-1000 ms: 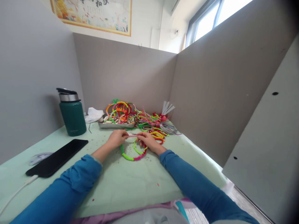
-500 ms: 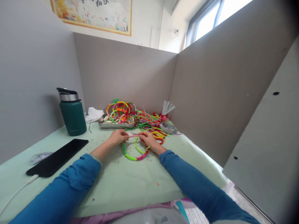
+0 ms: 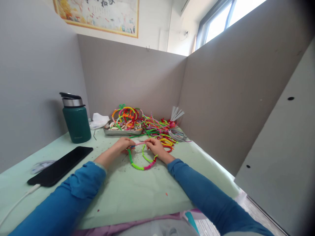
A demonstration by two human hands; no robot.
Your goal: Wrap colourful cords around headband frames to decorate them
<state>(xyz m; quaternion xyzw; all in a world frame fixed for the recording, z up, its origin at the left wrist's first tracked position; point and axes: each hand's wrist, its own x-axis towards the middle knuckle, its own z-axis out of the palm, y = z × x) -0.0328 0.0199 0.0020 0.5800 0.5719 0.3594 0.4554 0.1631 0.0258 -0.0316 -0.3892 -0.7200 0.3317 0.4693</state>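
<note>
My left hand (image 3: 122, 146) and my right hand (image 3: 154, 147) meet over the pale green tabletop (image 3: 137, 193), each pinching one end of a short pink stretch of a pipe-cleaner loop (image 3: 141, 162). The loop is green with a pink section and droops toward me from both hands onto the table. Both sleeves are blue.
A green flask (image 3: 76, 119) stands at the back left, a black phone (image 3: 60, 165) on a white cable lies at the left. A metal tray (image 3: 122, 131) with bent pipe-cleaner shapes and a loose colourful pile (image 3: 161, 131) sit against the back partition.
The loop hanging from my hands has shifted slightly to the right and my fingers have worked closer along the pink section. Nothing else on the table has moved.
</note>
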